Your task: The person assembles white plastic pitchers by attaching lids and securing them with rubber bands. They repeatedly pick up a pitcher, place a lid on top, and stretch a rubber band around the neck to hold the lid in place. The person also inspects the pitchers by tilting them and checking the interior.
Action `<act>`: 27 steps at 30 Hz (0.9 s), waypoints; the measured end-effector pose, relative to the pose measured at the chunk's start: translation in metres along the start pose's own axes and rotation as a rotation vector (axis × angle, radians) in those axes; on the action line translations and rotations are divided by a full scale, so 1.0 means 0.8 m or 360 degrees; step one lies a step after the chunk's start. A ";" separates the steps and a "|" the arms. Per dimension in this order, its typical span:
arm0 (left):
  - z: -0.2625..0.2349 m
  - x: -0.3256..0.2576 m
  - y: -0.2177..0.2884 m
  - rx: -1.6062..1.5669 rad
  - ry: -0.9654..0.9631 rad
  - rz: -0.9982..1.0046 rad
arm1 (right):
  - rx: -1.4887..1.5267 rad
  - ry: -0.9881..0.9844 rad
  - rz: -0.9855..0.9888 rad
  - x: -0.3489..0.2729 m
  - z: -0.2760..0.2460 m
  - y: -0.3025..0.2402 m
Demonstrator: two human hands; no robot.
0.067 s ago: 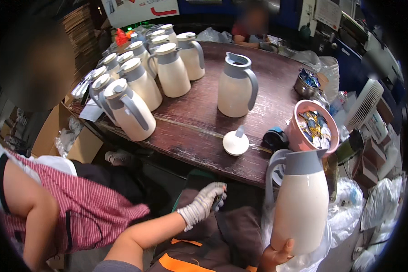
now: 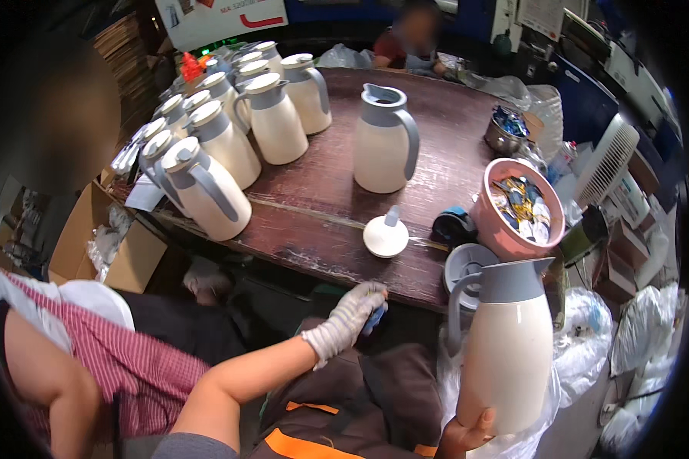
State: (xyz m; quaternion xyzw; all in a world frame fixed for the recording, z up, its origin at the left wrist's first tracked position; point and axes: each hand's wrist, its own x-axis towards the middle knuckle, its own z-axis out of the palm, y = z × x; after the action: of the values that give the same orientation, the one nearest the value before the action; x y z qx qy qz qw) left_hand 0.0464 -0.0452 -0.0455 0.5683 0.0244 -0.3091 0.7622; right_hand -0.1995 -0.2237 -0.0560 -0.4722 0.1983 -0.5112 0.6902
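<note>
My right hand [image 2: 468, 434], bare, grips a cream vacuum jug [image 2: 509, 359] low on its body. The jug stands nearly upright at the lower right, its grey handle to the left and grey spout to the right. My left hand [image 2: 348, 325] wears a striped knit glove. Its fingers are closed on a small blue thing [image 2: 373, 320], mostly hidden, by the table's near edge. On the table [image 2: 321, 222] an open-topped cream jug [image 2: 382, 145] stands beyond a white lid [image 2: 386, 236] with a grey stem.
Several lidded jugs [image 2: 272, 122] crowd the table's left. At right are a pink bucket [image 2: 505, 222] of small tags, a metal bowl [image 2: 505, 141], a dark blue-topped object [image 2: 453, 227] and a grey round part [image 2: 467, 268]. A person in a striped apron [image 2: 141, 344] is close at left; another sits across.
My left hand has risen slightly toward the table edge, and more of the blue thing shows. The view has shifted a little; the jug stays in my right hand.
</note>
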 end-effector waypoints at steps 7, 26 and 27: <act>0.060 0.082 0.001 0.0007 -0.0043 0.0181 | -0.0078 -0.0234 -0.0027 -0.008 0.028 -0.021; 0.291 0.143 0.197 0.1402 -0.0147 0.1238 | -0.0283 -0.0630 0.0978 -0.021 -0.017 -0.020; 0.283 0.136 0.192 0.1415 -0.0201 0.1313 | -0.0293 -0.0640 0.1008 -0.021 -0.020 -0.019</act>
State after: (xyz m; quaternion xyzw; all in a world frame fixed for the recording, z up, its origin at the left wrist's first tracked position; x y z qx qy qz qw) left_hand 0.1397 -0.2677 0.1228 0.7753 -0.3743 -0.0020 0.5088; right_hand -0.2267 -0.2163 -0.0541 -0.5384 0.2400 -0.1499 0.7938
